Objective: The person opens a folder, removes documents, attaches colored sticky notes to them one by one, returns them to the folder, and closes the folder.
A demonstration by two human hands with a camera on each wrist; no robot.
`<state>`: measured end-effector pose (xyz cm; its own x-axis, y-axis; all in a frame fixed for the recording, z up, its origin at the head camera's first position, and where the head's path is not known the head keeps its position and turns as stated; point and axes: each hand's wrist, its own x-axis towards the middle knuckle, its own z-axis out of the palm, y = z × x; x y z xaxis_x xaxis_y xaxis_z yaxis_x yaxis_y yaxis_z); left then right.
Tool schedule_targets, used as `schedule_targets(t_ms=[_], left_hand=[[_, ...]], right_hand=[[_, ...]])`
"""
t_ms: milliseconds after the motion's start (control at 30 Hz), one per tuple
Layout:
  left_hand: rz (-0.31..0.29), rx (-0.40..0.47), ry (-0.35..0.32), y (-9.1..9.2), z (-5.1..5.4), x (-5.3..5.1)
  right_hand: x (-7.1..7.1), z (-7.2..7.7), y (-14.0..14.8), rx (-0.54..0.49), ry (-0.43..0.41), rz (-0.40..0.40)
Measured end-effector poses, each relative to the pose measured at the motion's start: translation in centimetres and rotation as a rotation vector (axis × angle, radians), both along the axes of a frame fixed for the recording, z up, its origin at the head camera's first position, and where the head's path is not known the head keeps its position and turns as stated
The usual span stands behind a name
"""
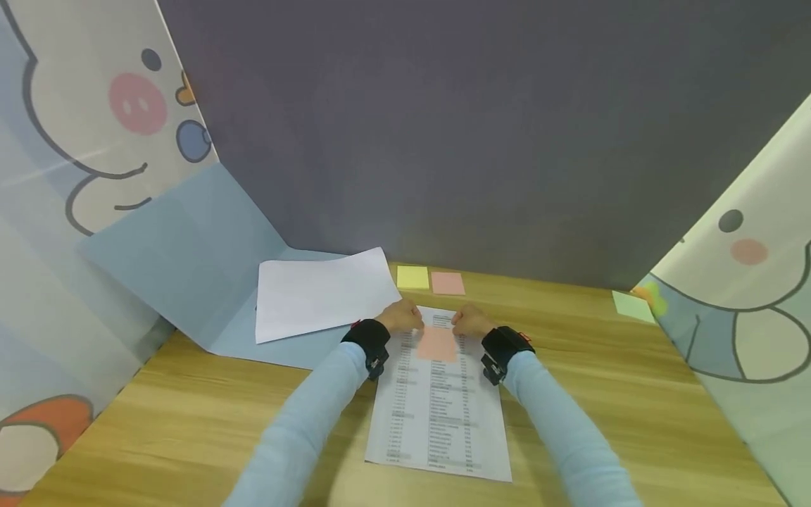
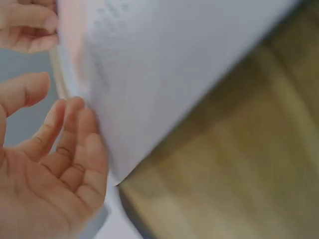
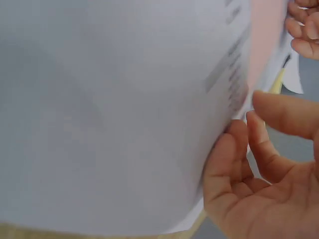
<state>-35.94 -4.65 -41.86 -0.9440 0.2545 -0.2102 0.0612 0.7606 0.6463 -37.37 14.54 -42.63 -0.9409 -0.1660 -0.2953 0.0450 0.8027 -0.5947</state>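
Observation:
A printed sheet (image 1: 437, 415) with columns of text lies on the wooden table, a pink sticky note (image 1: 437, 343) across its upper middle. My left hand (image 1: 401, 317) is at the note's upper left, its fingers loosely bent along the paper. In the left wrist view, the thumb of the left hand (image 2: 55, 159) stands apart from the fingers. On the note's upper right is my right hand (image 1: 474, 322). The right wrist view has the thumb of the right hand (image 3: 269, 164) close to its forefinger, beside the note's corner; whether they pinch it is unclear.
An open blue folder (image 1: 190, 246) with blank white paper (image 1: 323, 292) lies left of the sheet. Behind the sheet are a yellow sticky note (image 1: 412, 277) and another pink one (image 1: 448, 283). A pale green note (image 1: 633, 307) lies far right. A dark panel (image 1: 443, 141) stands behind the table.

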Motion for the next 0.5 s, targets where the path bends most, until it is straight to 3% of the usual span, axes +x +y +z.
schedule_targets(t_ms=[133,267,367,500], left_hand=[[-0.079,-0.012,0.054,-0.6,1.6,0.8],[-0.110,-0.018,0.110,-1.3,3.1,2.6],[-0.145,-0.019,0.130,-1.7,3.4,4.1],[-0.204,-0.050,0.144,-2.4,3.3,6.1]], right_hand=[[0.8,0.9,0.8,-0.072,0.037,0.003],[1.4,1.4,3.3,-0.155,0.085,-0.014],[1.5,1.6,6.6,-0.161,0.147,-0.055],[1.4,2.1,11.4,-0.079,0.266,-0.114]])
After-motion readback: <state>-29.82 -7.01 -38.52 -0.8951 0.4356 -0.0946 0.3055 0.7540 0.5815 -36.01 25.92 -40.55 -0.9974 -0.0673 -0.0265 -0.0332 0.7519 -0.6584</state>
